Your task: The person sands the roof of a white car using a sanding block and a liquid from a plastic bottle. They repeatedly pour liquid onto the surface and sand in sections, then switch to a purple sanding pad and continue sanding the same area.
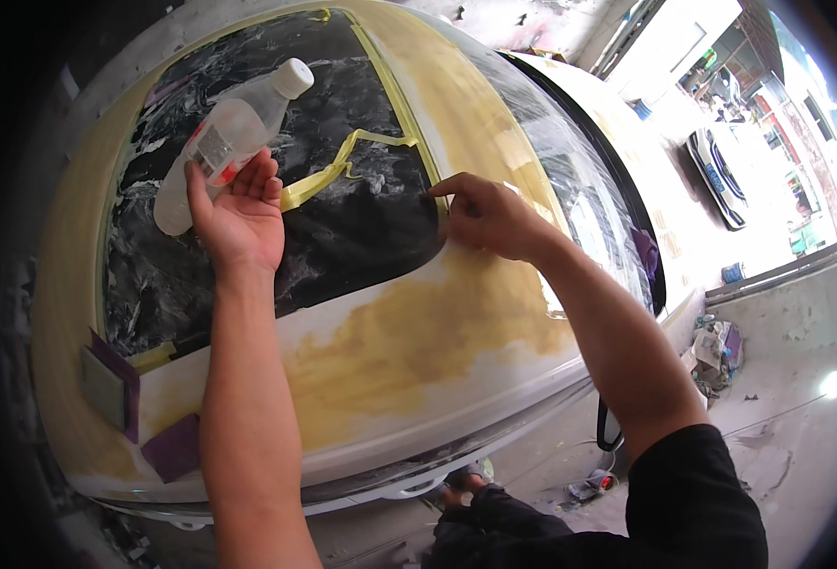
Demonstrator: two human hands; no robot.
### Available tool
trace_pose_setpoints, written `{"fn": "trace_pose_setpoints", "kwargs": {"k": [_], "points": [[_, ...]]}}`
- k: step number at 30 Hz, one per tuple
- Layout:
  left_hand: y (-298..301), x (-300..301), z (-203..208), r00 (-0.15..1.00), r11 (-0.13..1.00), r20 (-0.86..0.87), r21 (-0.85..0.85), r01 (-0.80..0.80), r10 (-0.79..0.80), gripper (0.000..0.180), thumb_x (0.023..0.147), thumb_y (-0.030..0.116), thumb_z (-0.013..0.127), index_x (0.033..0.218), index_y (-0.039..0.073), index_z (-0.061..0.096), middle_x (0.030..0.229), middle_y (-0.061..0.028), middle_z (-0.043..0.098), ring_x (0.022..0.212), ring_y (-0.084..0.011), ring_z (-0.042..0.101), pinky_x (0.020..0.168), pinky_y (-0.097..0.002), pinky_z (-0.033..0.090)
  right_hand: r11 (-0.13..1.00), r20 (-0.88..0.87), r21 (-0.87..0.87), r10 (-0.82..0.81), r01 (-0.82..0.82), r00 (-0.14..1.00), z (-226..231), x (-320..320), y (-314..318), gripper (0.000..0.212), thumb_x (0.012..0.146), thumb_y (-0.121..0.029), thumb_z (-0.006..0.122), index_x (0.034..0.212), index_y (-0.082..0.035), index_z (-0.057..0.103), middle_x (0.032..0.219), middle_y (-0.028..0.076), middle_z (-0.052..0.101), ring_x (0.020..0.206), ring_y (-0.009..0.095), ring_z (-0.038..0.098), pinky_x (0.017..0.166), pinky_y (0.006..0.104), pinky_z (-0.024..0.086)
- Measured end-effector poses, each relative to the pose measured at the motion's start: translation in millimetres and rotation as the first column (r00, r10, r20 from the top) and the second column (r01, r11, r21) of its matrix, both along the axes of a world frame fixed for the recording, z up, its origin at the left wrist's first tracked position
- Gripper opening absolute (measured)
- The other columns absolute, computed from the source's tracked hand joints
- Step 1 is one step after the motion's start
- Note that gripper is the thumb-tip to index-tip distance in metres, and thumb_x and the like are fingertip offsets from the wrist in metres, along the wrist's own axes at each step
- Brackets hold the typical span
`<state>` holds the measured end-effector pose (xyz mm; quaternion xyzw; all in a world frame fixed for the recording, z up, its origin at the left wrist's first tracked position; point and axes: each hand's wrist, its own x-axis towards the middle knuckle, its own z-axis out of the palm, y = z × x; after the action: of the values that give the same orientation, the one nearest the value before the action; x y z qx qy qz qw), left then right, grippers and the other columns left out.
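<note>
Plastic bottle (234, 131) grasped in upturned left hand (245, 226); right hand (491, 214), index extended near yellow tape (405, 119), grip unclear.

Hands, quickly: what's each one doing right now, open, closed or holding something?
Left hand: holding the plastic bottle.
Right hand: partly curled at the yellow tape; whether it pinches anything cannot be told.

Matt and chalky across the yellow-and-white roof (390, 346); glossier, with dusty white smears, on the black panel (371, 247). Smooth, translucent plastic in the bottle (234, 133) (opaque at the cap (293, 79)). Thin and creased along the yellow tape (314, 185). Dull cloth on the black sleeve (693, 493).
</note>
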<state>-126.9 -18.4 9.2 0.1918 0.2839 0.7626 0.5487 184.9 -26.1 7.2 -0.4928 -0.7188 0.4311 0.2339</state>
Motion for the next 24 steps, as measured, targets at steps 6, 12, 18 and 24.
{"fn": "trace_pose_setpoints", "kwargs": {"k": [6,12,18,24], "points": [[-6,21,-1,0.96,0.986,-0.279,0.159,0.046,0.0,0.052,0.099,0.047,0.061,0.128,0.004,0.057,0.11,-0.0108,0.069,0.097,-0.0218,0.069,0.08,-0.0306,0.055,0.914,-0.609,-0.094,-0.366,0.394,0.704,-5,-17,-34,0.038,0.101,-0.023,0.063,0.131,-0.001,0.057,0.094,0.005,0.064,0.075,0.011,0.064,0.064,0.0258,0.052],[-35,67,-1,0.36,0.917,-0.883,0.371,0.144,0.301,0.047,0.095,0.026,0.072,0.133,0.003,0.055,0.12,-0.0087,0.066,0.109,-0.0235,0.065,0.092,-0.0381,0.054,0.955,-0.784,-0.032,-0.207,0.295,0.584,7,-18,-51,0.064,0.102,-0.037,0.059,0.148,0.0,0.034,0.115,0.015,0.062,0.094,0.022,0.069,0.072,0.0328,0.058],[-56,118,6,-0.061,0.684,-0.761,0.54,0.491,0.646,0.063,0.083,-0.004,0.071,0.141,0.009,0.052,0.141,-0.0195,0.056,0.124,-0.0345,0.059,0.106,-0.0385,0.049,0.988,-0.883,-0.141,-0.153,0.06,0.443,14,4,-46,0.096,0.097,-0.04,0.064,0.159,0.001,0.003,0.133,0.025,0.055,0.11,0.028,0.064,0.094,0.0395,0.053],[-65,104,22,-0.331,0.958,-0.934,0.039,0.282,0.136,0.036,0.083,-0.001,0.073,0.118,0.006,0.068,0.109,-0.0106,0.068,0.097,-0.0276,0.066,0.081,-0.0364,0.054,0.927,-0.813,0.229,0.014,0.298,0.583,19,50,-26,0.111,0.08,-0.022,0.081,0.156,0.008,0.007,0.124,0.022,0.061,0.111,0.028,0.064,0.098,0.0384,0.051]]}}
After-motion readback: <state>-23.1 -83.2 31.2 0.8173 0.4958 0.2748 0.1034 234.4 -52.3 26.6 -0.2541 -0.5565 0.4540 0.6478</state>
